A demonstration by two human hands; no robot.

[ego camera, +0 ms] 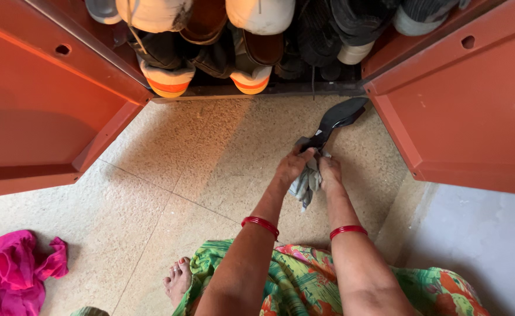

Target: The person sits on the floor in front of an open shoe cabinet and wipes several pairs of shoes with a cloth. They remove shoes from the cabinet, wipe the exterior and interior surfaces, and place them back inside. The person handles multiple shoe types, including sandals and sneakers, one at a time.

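left hand (294, 165) grips black shoe (333, 120) | right hand (329, 173) closed on grey cloth (305, 182) at the shoe's heel | shoe just before cabinet (468, 111) | risk: the one-handed hold may let the shoe slip to the floor (210, 152)

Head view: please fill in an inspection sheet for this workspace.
Surface: speckled stone floor, tiled.
Job's things: black shoe, sole up; grey cloth bunched at its heel end.
Clutter: pink cloth on the floor, left.
Hands: left hand grips the shoe's heel end; right hand presses the grey cloth; fingers mostly hidden.
Cables: nothing seen.
Surroundings: open red cabinet doors; shoes packed on a shelf; a bare foot.
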